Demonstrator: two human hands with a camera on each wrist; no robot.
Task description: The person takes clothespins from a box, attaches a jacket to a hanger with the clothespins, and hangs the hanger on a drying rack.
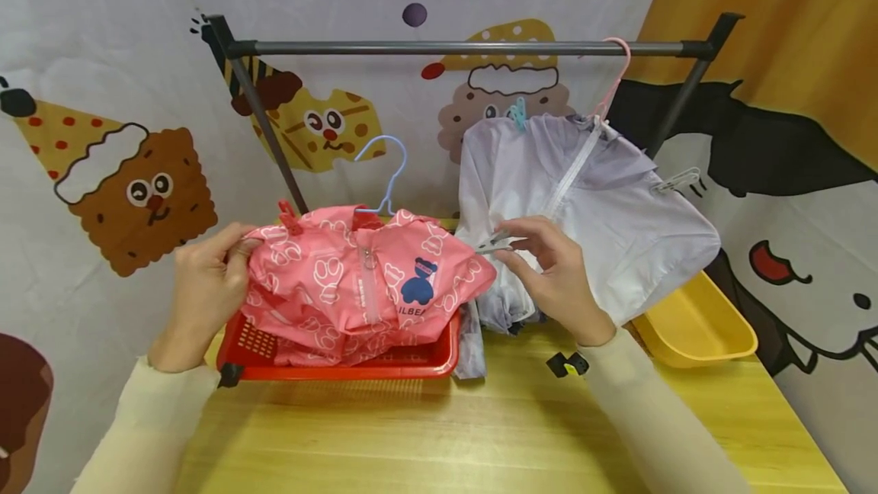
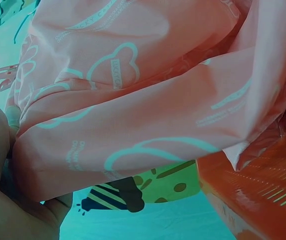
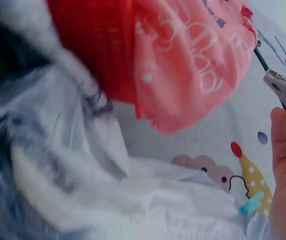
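A pink children's jacket (image 1: pixel 329 280) with white outlines and a blue bear print is spread above a red basket (image 1: pixel 336 373). My left hand (image 1: pixel 204 288) grips the jacket's left shoulder end between thumb and fingers. A red clothespin (image 1: pixel 291 218) is on the jacket near that hand. From the collar rises the hook of a blue hanger (image 1: pixel 400 166). My right hand (image 1: pixel 557 273) pinches a grey clothespin (image 3: pixel 281 86) between thumb and fingers, close to the jacket's right shoulder. In the right wrist view the clothespin looks apart from the pink cloth.
A dark rail (image 1: pixel 439 48) spans the back. From it, on a pink hanger (image 1: pixel 620 67), hangs a pale grey jacket (image 1: pixel 617 227) with a teal clothespin (image 1: pixel 519 113) and a white clothespin (image 1: pixel 677 180). A yellow basket (image 1: pixel 706 357) stands on the wooden table (image 1: pixel 411 441) at right.
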